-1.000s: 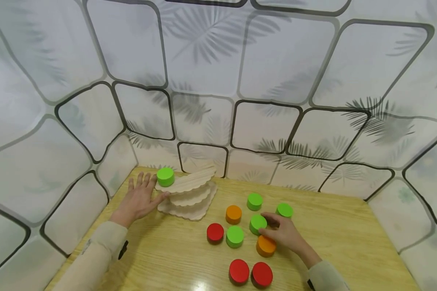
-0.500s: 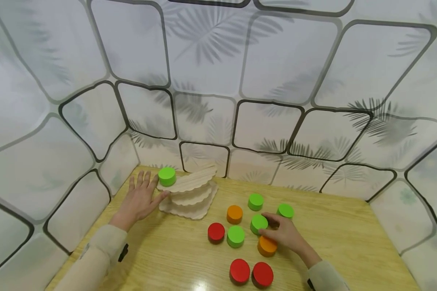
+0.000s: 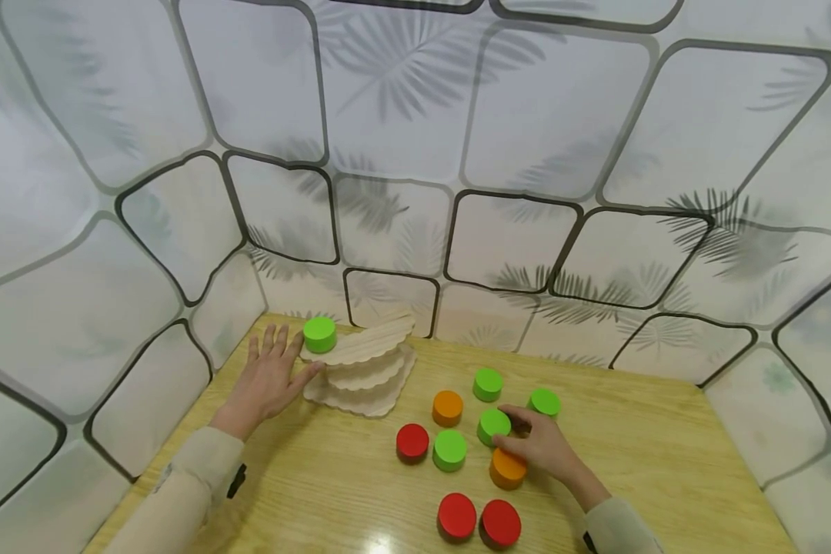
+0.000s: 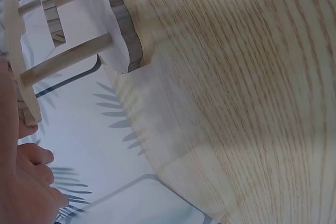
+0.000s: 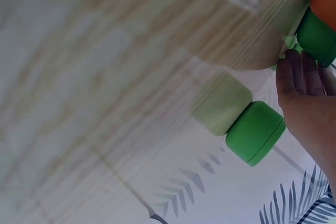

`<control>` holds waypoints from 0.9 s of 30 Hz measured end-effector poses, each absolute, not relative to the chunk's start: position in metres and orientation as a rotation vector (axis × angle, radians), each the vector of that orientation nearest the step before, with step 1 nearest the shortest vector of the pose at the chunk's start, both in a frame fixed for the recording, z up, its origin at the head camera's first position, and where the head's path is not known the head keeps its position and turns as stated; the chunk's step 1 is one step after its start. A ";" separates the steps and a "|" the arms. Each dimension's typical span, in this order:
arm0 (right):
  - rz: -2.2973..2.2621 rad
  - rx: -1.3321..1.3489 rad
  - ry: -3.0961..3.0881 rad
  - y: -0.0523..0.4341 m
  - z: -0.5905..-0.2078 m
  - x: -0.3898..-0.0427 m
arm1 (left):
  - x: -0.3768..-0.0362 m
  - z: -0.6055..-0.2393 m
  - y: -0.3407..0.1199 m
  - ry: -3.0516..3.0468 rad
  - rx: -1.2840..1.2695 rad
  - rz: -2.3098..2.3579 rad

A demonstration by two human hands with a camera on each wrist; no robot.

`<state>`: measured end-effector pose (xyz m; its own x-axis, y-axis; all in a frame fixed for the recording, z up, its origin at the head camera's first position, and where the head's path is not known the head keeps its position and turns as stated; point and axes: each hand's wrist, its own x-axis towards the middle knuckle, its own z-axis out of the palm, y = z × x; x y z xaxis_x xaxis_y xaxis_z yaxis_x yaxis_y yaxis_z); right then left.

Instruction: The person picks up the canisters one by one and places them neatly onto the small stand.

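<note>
My right hand (image 3: 543,450) lay near the middle of the bench (image 3: 665,462), its fingers curled round a green disc (image 3: 492,425), thumb on the near side and fingertips on the far side. That disc sat on the bench among the others: an orange disc (image 3: 507,469) just under my palm on the near side, another green one (image 3: 544,402) just beyond my knuckles to the right, one more (image 3: 487,384) farther off, and a green (image 3: 449,450), an orange (image 3: 447,408) and a red one (image 3: 412,442) to the left. Two red discs (image 3: 478,519) stood side by side at the near edge.

My left hand (image 3: 266,381) rested flat on the bench with straight, spread fingers, holding nothing, its thumb touching the edge of the scalloped wooden stand (image 3: 363,373) at the far left. A green disc (image 3: 319,334) sat on the left end of the stand's top tier, which looked tilted that way.

I judged the disc to be painted wood: light, stiff, not fragile, with a smooth coat that could slip if pinched loosely. Its low round wall was the place to take it, thumb opposite fingers across the width, as I had it. The stand seemed light and tippy, so a steadying hand at its base made sense to me.
</note>
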<state>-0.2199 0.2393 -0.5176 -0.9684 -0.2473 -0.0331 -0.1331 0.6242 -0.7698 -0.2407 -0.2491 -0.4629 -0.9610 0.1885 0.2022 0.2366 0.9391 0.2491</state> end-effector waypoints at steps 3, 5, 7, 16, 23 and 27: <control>-1.276 -0.321 2.708 0.237 -0.516 -0.220 | -0.240 -0.463 -0.250 -2.924 -0.318 -0.417; -1.279 -0.322 2.708 0.236 -0.514 -0.219 | -0.240 -0.463 -0.250 -2.928 -0.313 -0.427; -1.280 -0.319 2.710 0.234 -0.513 -0.220 | -0.239 -0.463 -0.250 -2.932 -0.309 -0.439; -1.273 -0.376 2.730 0.220 -0.497 -0.227 | -0.240 -0.462 -0.250 -2.944 -0.310 -0.474; -1.295 -0.452 2.703 0.198 -0.484 -0.240 | -0.241 -0.462 -0.248 -2.949 -0.308 -0.469; -1.310 -0.474 2.704 0.183 -0.477 -0.248 | -0.241 -0.461 -0.247 -2.946 -0.303 -0.458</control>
<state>-0.2483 0.1832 -0.4771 -0.9465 -0.3196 0.0454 -0.2336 0.5812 -0.7795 -0.2405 -0.2475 -0.4614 -0.9692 0.1757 0.1727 0.2199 0.9332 0.2842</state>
